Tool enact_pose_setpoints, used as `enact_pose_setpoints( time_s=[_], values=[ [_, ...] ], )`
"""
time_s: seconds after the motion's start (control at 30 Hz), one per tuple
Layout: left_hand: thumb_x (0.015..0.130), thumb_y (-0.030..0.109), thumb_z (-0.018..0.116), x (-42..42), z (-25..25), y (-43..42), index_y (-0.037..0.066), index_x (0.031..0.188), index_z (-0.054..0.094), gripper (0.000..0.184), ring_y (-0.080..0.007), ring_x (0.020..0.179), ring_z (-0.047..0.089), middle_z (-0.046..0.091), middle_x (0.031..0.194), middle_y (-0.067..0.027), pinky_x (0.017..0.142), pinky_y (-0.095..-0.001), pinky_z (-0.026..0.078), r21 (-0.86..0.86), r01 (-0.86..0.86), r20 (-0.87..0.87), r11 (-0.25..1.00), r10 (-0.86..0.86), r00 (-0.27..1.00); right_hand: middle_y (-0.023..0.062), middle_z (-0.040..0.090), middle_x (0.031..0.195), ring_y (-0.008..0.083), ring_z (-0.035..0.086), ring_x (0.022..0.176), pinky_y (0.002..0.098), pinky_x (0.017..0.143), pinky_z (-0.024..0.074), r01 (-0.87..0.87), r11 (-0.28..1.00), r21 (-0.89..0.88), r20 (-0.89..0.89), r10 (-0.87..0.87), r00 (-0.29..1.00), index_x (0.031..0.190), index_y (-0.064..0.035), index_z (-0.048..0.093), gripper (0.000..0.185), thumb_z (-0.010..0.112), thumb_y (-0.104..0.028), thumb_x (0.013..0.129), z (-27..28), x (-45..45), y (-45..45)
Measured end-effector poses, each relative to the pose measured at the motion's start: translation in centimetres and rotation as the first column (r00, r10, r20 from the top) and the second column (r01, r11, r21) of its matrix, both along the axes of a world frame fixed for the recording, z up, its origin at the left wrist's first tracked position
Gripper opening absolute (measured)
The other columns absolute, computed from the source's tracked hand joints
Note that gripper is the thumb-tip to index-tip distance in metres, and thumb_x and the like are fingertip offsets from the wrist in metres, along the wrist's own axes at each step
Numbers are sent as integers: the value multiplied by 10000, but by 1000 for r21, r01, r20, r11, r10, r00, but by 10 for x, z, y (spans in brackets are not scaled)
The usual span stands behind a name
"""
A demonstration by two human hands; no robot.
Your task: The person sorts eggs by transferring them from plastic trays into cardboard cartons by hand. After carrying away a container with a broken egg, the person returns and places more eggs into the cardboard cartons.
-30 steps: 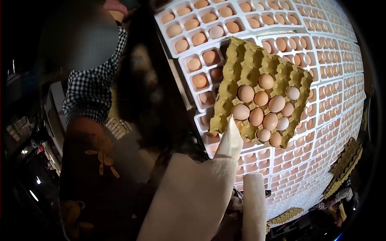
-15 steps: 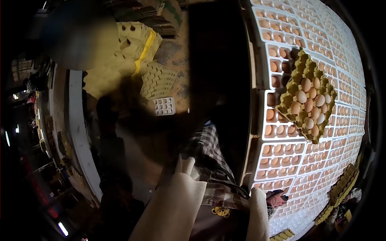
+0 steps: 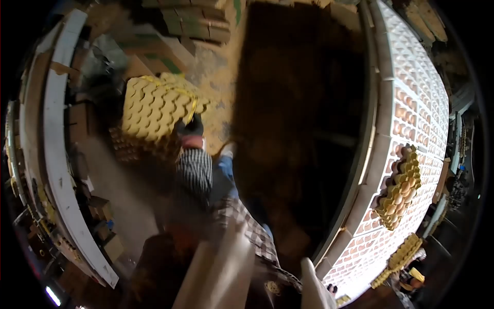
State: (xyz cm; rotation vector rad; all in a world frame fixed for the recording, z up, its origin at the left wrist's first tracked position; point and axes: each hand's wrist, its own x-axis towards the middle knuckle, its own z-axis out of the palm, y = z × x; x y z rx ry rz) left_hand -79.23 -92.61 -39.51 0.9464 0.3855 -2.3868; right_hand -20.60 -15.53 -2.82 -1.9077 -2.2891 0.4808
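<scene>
My left hand, in a dark-fingered glove with a pink cuff, reaches down to the near edge of a bundle of yellow egg trays. Its fingers curl at that edge, close by the yellow strap round the bundle. Far lower right, my right hand shows only as dark fingertips beside the egg-covered surface; a pale shape hides the rest. A yellow egg tray with several brown eggs rests on the white egg trays at the right.
A dark gap lies between me and the pallet edge. Flattened cardboard is stacked at the back. A long white board runs down the left. Another person is at lower right, near more yellow trays.
My view has swung, pushing the egg-covered surface toward the right edge. My left hand, lost in dark blur before, now shows at the tray bundle. My right hand has slipped mostly out of sight.
</scene>
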Motion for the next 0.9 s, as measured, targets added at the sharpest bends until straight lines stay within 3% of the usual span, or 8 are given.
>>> enact_pose_setpoints(
  time_s=[0.13, 0.4, 0.43, 0.5, 0.57, 0.73, 0.8, 0.9],
  values=[
    [934, 165, 578, -9, -78, 5, 10, 1311, 576, 407, -312, 1140, 611, 639, 1257, -169, 986, -501, 501, 169, 96, 2, 981, -97, 995, 143, 606, 1216, 247, 557, 1086, 356, 982, 434, 38, 978, -207, 274, 21, 961, 1312, 63, 519, 498, 686, -109, 875, 68, -144, -174],
    [951, 148, 597, 45, -118, -21, -10, 1334, 553, 417, -245, 1241, 561, 586, 1354, -155, 1063, -379, 469, 204, 487, -182, 849, -455, 871, 98, 698, 1056, 176, 637, 942, 304, 840, 505, 144, 892, -428, 207, -58, 977, 1211, 38, 623, 367, 677, -145, 896, 37, -149, -302],
    [972, 139, 565, 30, -64, -15, -31, 1395, 487, 462, -241, 1281, 525, 560, 1384, -151, 1101, -314, 412, 408, 432, -107, 804, -427, 898, 109, 696, 1114, 190, 643, 1007, 309, 888, 503, 134, 889, -439, 216, -40, 975, 1218, 36, 621, 383, 692, -149, 890, 34, -159, -318],
    [929, 81, 605, 39, -123, -32, -13, 1402, 495, 494, -286, 1285, 516, 567, 1374, -157, 1102, -397, 427, 732, 322, -339, 601, -89, 937, 136, 688, 1178, 227, 643, 1091, 325, 954, 494, 97, 872, -479, 195, -2, 981, 1226, 26, 628, 440, 723, -224, 877, 5, -124, -324],
    [878, 66, 665, 13, -66, -6, -1, 1337, 547, 478, -344, 1249, 529, 577, 1354, -169, 1014, -576, 496, 267, 363, 275, 893, -432, 859, 135, 672, 1228, 229, 629, 1135, 326, 984, 477, 153, 825, -544, 208, -44, 977, 1241, 1, 632, 490, 736, -294, 864, -12, -110, -339],
    [717, 393, 856, 18, -4, 16, 89, 1440, 438, 889, -303, 1347, 410, 409, 1507, -119, 1084, -478, 416, 250, 703, 432, 666, -727, 535, 138, 650, 1275, 251, 596, 1201, 341, 1024, 451, 125, 769, -627, 107, -73, 992, 1261, -24, 632, 500, 702, -343, 882, -9, -82, -367],
    [948, 484, 536, 38, -71, -15, 150, 1514, 331, 688, -321, 1443, 291, 268, 1596, -130, 1201, -477, 215, -272, 961, 257, -46, -966, 26, 139, 647, 1269, 275, 574, 1223, 347, 1047, 432, 103, 760, -642, 103, -47, 994, 1255, -38, 631, 457, 617, -362, 934, -14, -52, -372],
    [989, 461, 445, 59, -9, 6, 189, 1411, 454, 502, -325, 1303, 440, 479, 1429, -124, 1117, -499, 321, -444, 842, 259, -307, -943, -207, 148, 625, 1276, 307, 556, 1216, 355, 1043, 429, -182, 809, -559, 16, 230, 973, 1246, -54, 620, 386, 517, -320, 986, -38, 13, -385]
  ],
)
